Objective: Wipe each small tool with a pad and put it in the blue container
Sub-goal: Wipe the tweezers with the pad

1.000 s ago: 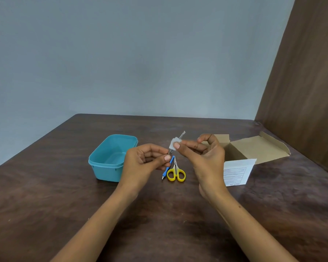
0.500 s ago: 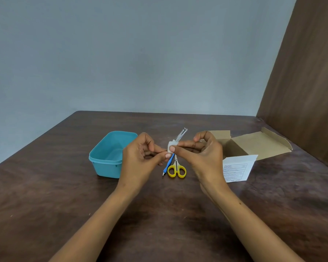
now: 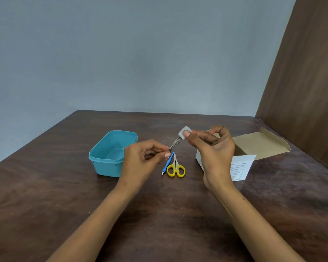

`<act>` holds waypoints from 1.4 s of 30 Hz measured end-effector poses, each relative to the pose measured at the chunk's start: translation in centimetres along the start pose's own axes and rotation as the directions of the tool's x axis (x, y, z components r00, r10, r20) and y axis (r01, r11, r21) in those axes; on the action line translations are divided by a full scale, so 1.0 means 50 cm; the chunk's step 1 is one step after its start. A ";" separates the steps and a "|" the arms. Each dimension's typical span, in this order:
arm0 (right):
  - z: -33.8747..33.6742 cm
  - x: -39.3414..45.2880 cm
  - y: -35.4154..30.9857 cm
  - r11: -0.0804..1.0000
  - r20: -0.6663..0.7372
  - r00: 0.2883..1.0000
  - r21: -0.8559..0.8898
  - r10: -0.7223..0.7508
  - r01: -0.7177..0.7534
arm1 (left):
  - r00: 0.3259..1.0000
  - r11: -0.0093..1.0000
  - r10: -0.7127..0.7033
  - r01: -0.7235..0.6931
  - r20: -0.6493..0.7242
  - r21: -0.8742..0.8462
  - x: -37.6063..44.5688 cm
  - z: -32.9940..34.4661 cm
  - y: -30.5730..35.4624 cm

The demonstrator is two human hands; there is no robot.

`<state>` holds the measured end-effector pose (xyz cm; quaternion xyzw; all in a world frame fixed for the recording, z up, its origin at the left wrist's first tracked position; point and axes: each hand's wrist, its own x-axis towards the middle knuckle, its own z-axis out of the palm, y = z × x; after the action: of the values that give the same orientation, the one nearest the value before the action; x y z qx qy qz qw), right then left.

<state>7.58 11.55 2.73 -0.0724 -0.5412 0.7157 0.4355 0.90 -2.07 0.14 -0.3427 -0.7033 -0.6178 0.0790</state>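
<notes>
My left hand (image 3: 144,159) pinches the near end of thin metal tweezers (image 3: 175,143), which slant up to the right above the table. My right hand (image 3: 214,148) pinches a small white pad (image 3: 183,131) at the tweezers' far tip. On the table below lie small yellow-handled scissors (image 3: 176,168) and a blue-handled tool (image 3: 168,163), side by side. The blue container (image 3: 110,154) stands open just left of my left hand; its inside looks bare.
An open cardboard box (image 3: 254,146) stands behind my right hand, with a printed white leaflet (image 3: 239,167) leaning at its front. A brown wooden panel (image 3: 301,82) closes off the right side. The dark wooden table (image 3: 159,214) stretches toward me.
My right hand slid the pad from the tweezers' near end up to the far tip. My left hand stayed gripping the near end.
</notes>
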 end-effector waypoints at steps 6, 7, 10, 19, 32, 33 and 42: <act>0.001 0.002 0.003 1.000 0.002 1.000 0.010 0.000 0.000 | 0.996 0.993 0.072 -0.067 -0.050 0.098 -0.008 0.004 0.003; 0.002 0.001 0.003 1.000 0.004 1.000 0.017 -0.001 0.001 | 0.995 0.992 0.072 -0.065 -0.062 0.110 -0.007 0.005 0.002; -0.001 0.002 0.002 0.998 -0.022 0.999 0.051 -0.029 0.030 | 0.994 0.990 0.039 -0.024 -0.098 0.142 -0.004 0.004 -0.004; -0.003 -0.003 0.017 0.924 0.067 0.988 -0.351 -0.138 0.153 | 0.980 0.976 -0.175 0.160 -0.093 -0.149 0.001 0.002 -0.008; -0.003 -0.011 0.039 0.928 0.131 0.991 -0.366 -0.020 0.068 | 0.987 0.973 -0.159 0.150 -0.037 -0.173 -0.002 0.005 0.002; -0.003 -0.011 0.038 0.931 0.123 0.992 -0.360 -0.021 0.064 | 0.985 0.969 -0.169 0.159 -0.038 -0.190 -0.001 0.005 0.003; 0.004 -0.013 0.027 0.961 0.104 0.994 -0.274 -0.016 0.044 | 0.962 0.904 -0.274 0.254 -0.009 -0.343 0.001 0.006 0.009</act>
<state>7.13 10.92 1.46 -0.0880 -0.6580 0.6293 0.4041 1.22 -1.75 0.49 -0.2350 -0.6238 -0.7441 -0.0453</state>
